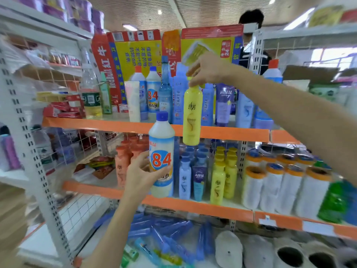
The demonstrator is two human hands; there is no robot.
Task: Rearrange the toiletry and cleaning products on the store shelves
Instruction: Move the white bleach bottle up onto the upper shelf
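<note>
My right hand (207, 69) grips the cap of a yellow shampoo bottle (192, 115), which hangs upright in front of the upper orange shelf (108, 124). My left hand (144, 174) holds a white "84" disinfectant bottle (161, 153) with a blue cap, upright in front of the middle shelf (212, 208). Another "84" bottle (153, 89) stands on the upper shelf among blue and purple bottles. More yellow shampoo bottles (224, 175) stand in rows on the middle shelf, beside blue bottles (185, 175) and orange bottles (123, 163).
Red and yellow cartons (135, 53) stand behind the upper shelf's bottles. White rolls with orange rims (270, 186) and a green bottle (333, 202) fill the middle shelf's right side. Blue tubes (164, 235) lie on the bottom shelf. A person (251, 18) stands behind the shelving.
</note>
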